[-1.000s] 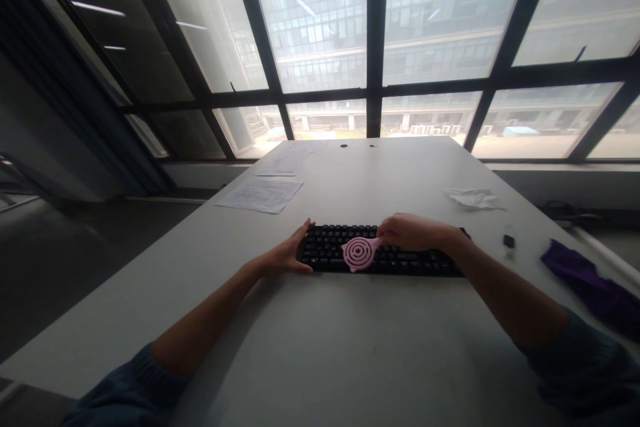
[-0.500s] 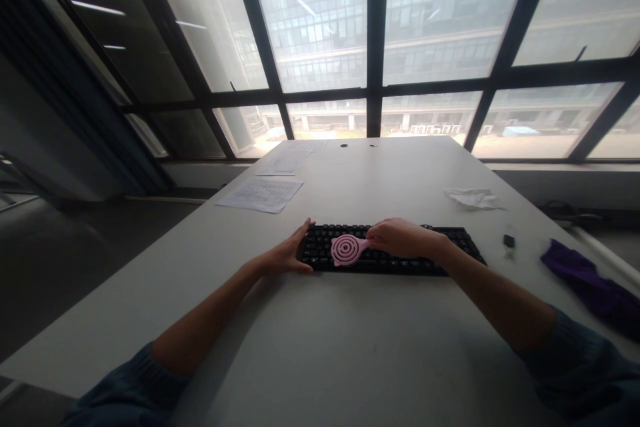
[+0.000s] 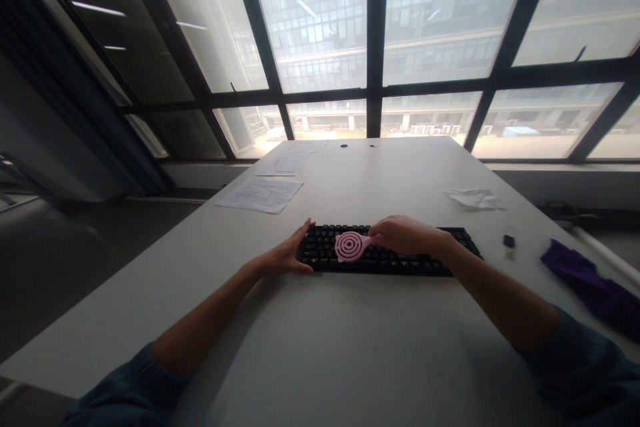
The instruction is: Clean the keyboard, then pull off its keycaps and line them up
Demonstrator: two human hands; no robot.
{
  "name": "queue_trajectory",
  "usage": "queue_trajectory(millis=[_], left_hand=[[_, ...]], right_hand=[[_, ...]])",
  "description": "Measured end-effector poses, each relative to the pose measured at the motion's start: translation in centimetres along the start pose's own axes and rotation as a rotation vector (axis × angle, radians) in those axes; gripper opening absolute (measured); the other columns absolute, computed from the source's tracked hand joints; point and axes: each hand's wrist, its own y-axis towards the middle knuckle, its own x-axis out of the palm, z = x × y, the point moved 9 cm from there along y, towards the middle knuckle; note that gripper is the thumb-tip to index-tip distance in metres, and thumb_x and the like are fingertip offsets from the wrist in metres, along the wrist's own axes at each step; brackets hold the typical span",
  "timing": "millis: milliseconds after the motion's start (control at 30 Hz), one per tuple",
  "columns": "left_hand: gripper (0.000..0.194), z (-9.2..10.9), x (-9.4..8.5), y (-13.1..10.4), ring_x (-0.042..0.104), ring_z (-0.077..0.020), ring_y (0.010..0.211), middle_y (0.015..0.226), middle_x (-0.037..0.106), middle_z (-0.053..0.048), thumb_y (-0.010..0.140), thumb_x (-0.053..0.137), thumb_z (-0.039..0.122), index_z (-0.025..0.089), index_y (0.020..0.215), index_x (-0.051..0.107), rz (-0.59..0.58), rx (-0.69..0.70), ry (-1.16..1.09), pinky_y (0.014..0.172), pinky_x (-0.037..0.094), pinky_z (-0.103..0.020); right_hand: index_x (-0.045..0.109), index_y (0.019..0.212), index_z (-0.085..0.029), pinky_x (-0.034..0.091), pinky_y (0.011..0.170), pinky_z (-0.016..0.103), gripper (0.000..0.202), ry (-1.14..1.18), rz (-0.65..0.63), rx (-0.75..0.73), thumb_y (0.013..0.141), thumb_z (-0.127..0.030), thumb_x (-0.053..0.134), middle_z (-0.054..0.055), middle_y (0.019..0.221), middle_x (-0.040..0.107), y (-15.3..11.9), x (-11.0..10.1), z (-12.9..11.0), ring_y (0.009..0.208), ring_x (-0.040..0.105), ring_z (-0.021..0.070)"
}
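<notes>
A black keyboard (image 3: 400,264) lies flat on the white table. My left hand (image 3: 286,255) grips its left end, thumb at the near corner and fingers at the far corner. In my right hand (image 3: 403,235) is the handle of a pink hairbrush (image 3: 350,247), the fingers wrapped round it. The brush head has a spiral cut-out and two small ear-like points, and its bristles face down over the left part of the keys. My right hand and forearm hide part of the keyboard's middle and right side.
Printed sheets of paper (image 3: 263,195) lie at the left of the table (image 3: 350,347). To the right are a crumpled white tissue (image 3: 475,199), a small black object (image 3: 509,241) with a clear part, and a purple cloth (image 3: 587,280). Large windows stand behind.
My right hand and the hairbrush have shifted slightly to the right and a little away from me over the keys. My left hand and the keyboard have stayed in place.
</notes>
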Motion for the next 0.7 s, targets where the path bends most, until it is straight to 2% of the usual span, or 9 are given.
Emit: queue_trajectory(millis=[300,700], left_hand=[[0.134,0.27,0.02,0.05,0.009,-0.0355,0.152,0.165,0.005,-0.02,0.069,0.083,0.051,0.018,0.158,-0.012,0.0,-0.015,0.005,0.123,0.009,-0.052],[0.135,0.49,-0.02,0.09,0.009,-0.0359,0.152,0.164,0.007,-0.022,0.068,0.083,0.053,0.016,0.158,-0.011,0.007,-0.013,0.01,0.123,0.008,-0.053]], right_hand=[[0.073,0.1,-0.02,0.038,0.068,0.027,0.041,-0.029,-0.016,0.011,0.101,-0.046,0.041,0.01,0.096,0.075,0.38,0.71,-1.03,0.085,0.067,0.022],[0.072,0.098,-0.019,0.037,0.067,0.027,0.042,-0.046,-0.018,0.016,0.101,-0.047,0.041,0.01,0.094,0.075,0.39,0.71,-0.5,0.083,0.067,0.0217]])
